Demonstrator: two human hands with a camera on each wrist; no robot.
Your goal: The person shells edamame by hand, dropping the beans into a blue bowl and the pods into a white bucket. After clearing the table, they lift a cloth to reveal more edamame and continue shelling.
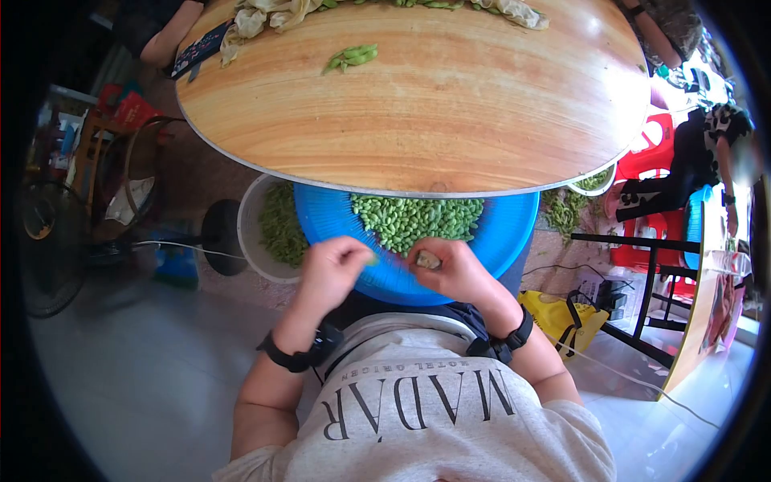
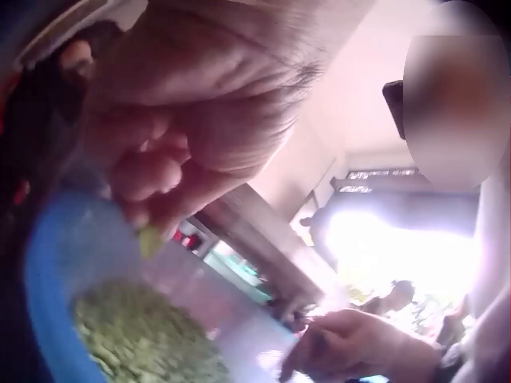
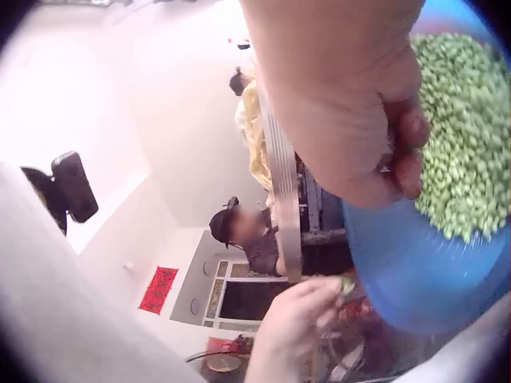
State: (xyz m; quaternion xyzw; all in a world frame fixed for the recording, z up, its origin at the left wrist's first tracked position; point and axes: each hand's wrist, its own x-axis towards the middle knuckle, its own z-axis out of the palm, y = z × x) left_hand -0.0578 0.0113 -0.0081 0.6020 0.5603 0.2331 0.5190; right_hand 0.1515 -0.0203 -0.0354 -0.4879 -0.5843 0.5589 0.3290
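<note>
Head view: the left hand (image 1: 329, 271) pinches a small green pod (image 1: 373, 259) above a ribbed, round blue basin (image 1: 507, 225) heaped with smooth oval beans (image 1: 418, 221). Left wrist: bent fingertips hold its pointed end, blurred. Right wrist: the right hand (image 3: 343, 112) curls; whether around anything, I cannot tell.

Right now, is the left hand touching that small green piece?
Touching. The left wrist view shows the green piece poking out of the left hand, which pinches it with no gap.
</note>
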